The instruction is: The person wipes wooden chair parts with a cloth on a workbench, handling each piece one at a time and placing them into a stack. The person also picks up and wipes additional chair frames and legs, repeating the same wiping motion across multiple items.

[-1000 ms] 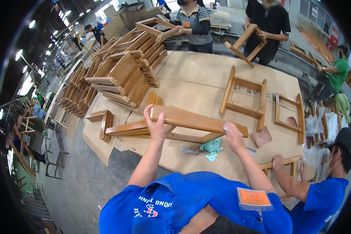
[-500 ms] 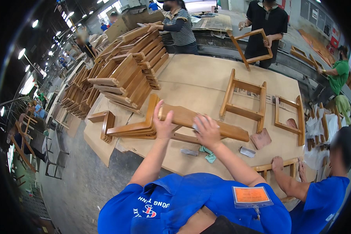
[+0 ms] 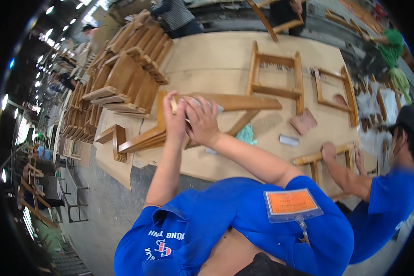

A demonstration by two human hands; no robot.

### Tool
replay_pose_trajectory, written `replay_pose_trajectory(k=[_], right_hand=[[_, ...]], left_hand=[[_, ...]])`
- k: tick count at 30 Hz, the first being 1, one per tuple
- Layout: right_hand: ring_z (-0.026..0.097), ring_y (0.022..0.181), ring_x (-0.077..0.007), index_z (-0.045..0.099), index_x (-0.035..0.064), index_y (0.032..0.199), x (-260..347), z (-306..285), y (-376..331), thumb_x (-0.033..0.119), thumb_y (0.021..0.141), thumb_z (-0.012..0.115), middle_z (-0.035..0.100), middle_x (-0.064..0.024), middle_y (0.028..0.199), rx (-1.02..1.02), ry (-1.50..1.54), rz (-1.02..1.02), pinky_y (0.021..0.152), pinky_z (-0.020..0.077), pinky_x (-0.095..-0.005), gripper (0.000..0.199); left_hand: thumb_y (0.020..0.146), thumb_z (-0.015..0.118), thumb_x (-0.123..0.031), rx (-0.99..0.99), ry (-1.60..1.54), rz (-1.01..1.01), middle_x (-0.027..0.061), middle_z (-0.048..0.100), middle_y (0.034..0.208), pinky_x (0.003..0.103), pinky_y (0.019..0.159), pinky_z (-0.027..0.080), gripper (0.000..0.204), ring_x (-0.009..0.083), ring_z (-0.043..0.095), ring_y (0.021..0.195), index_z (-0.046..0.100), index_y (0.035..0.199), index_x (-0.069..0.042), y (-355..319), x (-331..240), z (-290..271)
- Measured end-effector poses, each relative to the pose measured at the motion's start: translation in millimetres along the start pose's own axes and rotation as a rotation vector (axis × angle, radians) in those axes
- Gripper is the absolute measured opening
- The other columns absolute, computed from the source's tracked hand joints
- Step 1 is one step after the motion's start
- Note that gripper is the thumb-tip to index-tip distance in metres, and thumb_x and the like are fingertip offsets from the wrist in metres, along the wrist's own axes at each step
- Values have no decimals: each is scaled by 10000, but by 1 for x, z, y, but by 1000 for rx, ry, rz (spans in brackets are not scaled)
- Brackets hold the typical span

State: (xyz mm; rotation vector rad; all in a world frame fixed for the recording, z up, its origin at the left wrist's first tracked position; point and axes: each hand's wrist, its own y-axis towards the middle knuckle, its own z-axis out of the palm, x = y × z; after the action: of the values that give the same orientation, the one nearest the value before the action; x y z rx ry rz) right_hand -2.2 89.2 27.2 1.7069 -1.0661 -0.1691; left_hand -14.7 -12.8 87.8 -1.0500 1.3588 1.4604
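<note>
A brown wooden furniture frame [image 3: 248, 102] with a broad top rail is tilted in front of me above the table. My left hand [image 3: 173, 120] is closed round the left end of that rail. Close beside it, my right hand [image 3: 200, 118] presses a folded grey-white sheet [image 3: 220, 109], perhaps sandpaper, onto the rail near the same end. The fingers of both hands nearly meet. Left of my hands, stacked angled wooden pieces [image 3: 142, 140] lie at the table's edge, partly hidden by my left hand.
Tall stacks of wooden parts [image 3: 129, 85] fill the left. Wooden frames [image 3: 276, 89], a green cloth [image 3: 246, 135], a reddish-brown pad [image 3: 303, 122] and a grey block [image 3: 289, 140] lie on the cardboard-covered table [image 3: 207, 55]. At right, a co-worker [image 3: 382, 198] grips another frame.
My right hand has slid left along the rail to beside my left hand. The rail sits more level. My view has tipped downward.
</note>
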Motion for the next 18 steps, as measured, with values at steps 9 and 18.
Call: replay_pose_trajectory(k=[9,18], right_hand=[[420,1265,-306,489,126,1304,-218,-55,-109,71,700,678,504,-100,1325,101,-257,56,1072,330,-438,635],[441,1226,-402,449,42,1331,-300,-54,-199,107,875,482,452,-220,1353,487,-199,946,1023,383,-423,462]], left_hand=[[880,571,-126,-135,294,43,61,500,1150,303,997,349,328,155,434,1123,501,1193,-58,-7,5,-82],[873,567,-123,-246,231,-41,41,481,1134,265,877,400,319,132,460,1000,484,1180,-100,-45,-4,-96]])
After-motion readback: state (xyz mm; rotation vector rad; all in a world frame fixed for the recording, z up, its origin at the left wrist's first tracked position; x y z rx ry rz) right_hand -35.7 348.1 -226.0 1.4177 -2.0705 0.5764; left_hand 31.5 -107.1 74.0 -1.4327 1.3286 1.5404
